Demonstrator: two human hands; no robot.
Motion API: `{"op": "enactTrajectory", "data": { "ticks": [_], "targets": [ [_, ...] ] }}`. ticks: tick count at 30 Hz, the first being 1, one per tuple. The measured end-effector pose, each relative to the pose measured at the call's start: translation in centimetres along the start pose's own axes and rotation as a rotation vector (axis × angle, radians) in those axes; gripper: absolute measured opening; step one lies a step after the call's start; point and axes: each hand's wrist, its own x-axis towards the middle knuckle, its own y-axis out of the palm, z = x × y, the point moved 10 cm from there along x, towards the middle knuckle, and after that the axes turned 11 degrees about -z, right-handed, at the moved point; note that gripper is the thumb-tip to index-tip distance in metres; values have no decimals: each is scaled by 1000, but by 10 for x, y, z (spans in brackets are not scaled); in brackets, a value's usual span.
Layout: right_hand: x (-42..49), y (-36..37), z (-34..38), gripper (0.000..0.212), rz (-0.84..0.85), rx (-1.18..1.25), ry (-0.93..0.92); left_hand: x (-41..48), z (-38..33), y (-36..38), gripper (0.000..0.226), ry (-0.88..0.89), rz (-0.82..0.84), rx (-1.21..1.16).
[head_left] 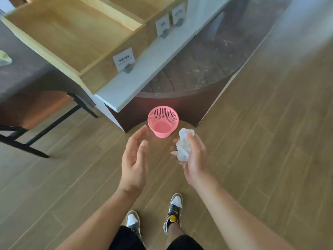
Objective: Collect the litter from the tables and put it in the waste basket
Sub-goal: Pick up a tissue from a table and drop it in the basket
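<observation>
A small pink mesh waste basket (163, 120) stands on the wooden floor beside a white counter's corner; nothing shows inside it. My right hand (193, 156) grips a crumpled white tissue (183, 144), held just to the right of the basket and nearer to me. My left hand (134, 159) hovers left of the basket with its fingers relaxed and nothing in it, fingertips close to the rim.
A white counter (138, 83) with light wooden trays (72, 33) and small sign cards (124, 59) runs diagonally behind the basket. A dark table with black metal legs (36, 138) stands at left. A dark curved platform (198, 73) lies behind. My shoes (173, 212) are below.
</observation>
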Motion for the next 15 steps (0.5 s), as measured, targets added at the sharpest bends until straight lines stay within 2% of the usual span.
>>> {"op": "enactTrajectory", "data": {
  "ticks": [3, 9, 15],
  "targets": [
    [55, 9, -25, 56, 8, -9, 48, 29, 45, 21, 47, -32, -12, 16],
    [164, 23, -107, 52, 25, 116, 169, 79, 170, 48, 52, -63, -19, 66],
    [266, 23, -197, 50, -34, 223, 253, 115, 299, 60, 52, -111, -44, 107]
  ]
}}
